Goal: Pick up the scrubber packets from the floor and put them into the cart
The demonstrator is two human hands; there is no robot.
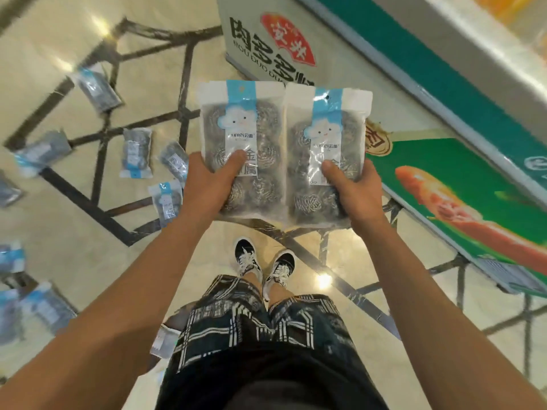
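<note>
Gripping packets (241,137), thumbs on top, fingers beneath

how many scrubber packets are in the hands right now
2: left packet gripped by the left hand, right packet by the right hand, side by side. Any stacked behind would be hidden.

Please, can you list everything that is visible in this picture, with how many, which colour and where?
Clear scrubber packets with blue-white labels, held: two, side by side at centre, silver steel-wool balls inside; one in each grip.
Same packets on the floor: about ten or more, blurred, scattered at left.
Cream glossy tile floor with dark lines: one, all below.
White box with black and red print: one, top centre.
Green display case with orange picture: one, right side.
Black-and-white sneakers: two, bottom centre.
Black-and-white plaid shorts: one, bottom.
Left hand: grips the left packet.
Right hand: grips the right packet.
</note>
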